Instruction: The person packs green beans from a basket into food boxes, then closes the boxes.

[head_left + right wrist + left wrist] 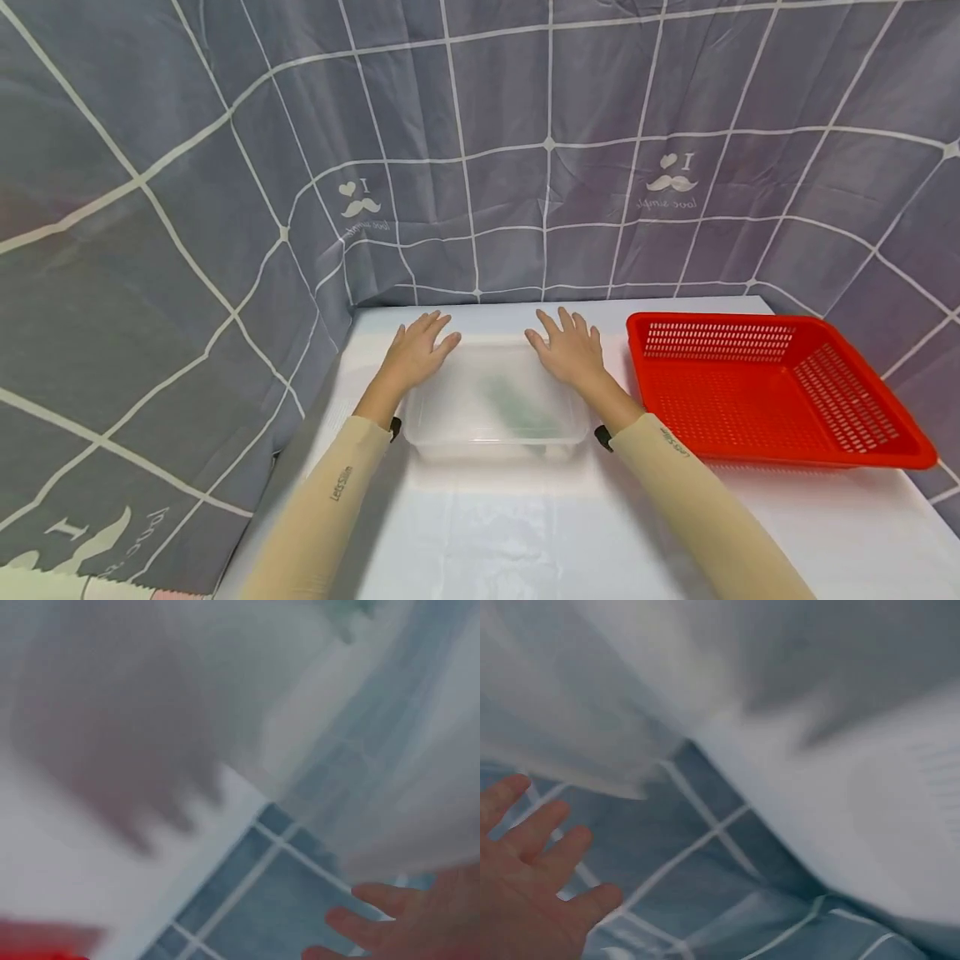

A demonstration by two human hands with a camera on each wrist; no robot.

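A translucent plastic box sits on the white table in the middle of the head view. Something green shows blurred through it; its kind cannot be made out. By the far left corner of the box is my left hand, its fingers spread and extended. My right hand is at the far right corner, fingers likewise spread. Both wrist views show the left hand and the right hand close to cloudy plastic, with nothing gripped. Whether either hand touches the box cannot be told.
A red perforated plastic basket stands on the table to the right of the box. Grey curtain cloth with white grid lines hangs behind and along both sides. The white table's far edge lies just beyond the hands.
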